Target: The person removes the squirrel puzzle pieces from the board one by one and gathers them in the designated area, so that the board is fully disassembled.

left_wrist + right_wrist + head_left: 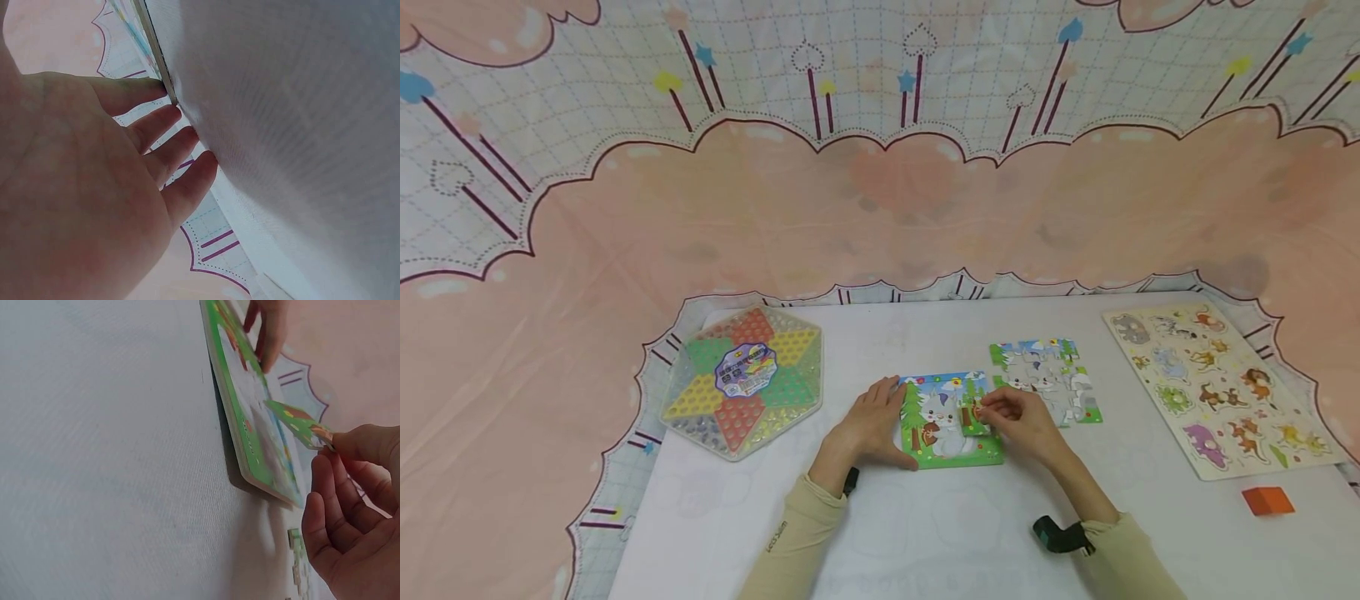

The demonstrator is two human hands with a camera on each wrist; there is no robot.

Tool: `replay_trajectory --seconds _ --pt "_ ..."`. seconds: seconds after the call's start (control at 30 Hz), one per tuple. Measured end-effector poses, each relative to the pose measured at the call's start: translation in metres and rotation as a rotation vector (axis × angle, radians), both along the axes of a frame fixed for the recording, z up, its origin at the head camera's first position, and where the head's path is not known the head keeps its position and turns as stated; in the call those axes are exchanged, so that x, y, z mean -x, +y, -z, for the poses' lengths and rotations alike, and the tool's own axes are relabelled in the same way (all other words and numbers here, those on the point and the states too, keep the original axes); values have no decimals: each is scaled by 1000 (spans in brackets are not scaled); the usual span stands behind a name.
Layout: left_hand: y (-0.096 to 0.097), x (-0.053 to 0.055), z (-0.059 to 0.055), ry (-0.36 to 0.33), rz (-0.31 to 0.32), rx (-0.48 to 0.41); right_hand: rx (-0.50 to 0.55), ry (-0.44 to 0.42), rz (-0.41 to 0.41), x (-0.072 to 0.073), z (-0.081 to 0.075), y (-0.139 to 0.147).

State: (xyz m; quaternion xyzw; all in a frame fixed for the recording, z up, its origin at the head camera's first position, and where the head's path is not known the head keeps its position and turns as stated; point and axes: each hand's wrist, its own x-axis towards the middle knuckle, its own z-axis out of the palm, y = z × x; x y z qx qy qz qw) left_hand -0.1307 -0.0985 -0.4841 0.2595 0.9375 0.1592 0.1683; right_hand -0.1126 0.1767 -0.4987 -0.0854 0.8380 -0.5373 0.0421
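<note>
A puzzle board (951,458) with a white cartoon animal among green trees lies at the middle of the white table. My left hand (868,423) rests along its left side, fingers extended; in the left wrist view the fingertips (203,159) meet the tabletop and one touches the board's edge. Between thumb and fingers, my right hand (1028,423) pinches a green puzzle piece (970,421) over the board's right part. In the right wrist view that piece (294,419) is tilted and raised off the board. Interlocking puzzle pieces (1045,379) lie behind the right hand.
On the left is a star-patterned Chinese checkers board (782,387) in clear plastic. A wooden animal peg puzzle (1176,400) lies at the right, with an orange block (1268,501) in front of it. A patterned cloth (880,225) rises behind the table (940,542).
</note>
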Motion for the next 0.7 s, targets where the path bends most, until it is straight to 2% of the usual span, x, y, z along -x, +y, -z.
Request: replay_trajectory --seconds 0.27,0.43,0.53,0.7 --pt "1 0 -1 -6 -1 4 -17 5 16 -2 -3 5" --pt "1 0 0 -2 4 15 -39 15 17 -8 -24 0" --pt "0 0 0 2 6 19 -39 25 17 -10 -32 -1" --pt "0 0 -1 -2 5 21 -12 19 29 -4 -15 5"
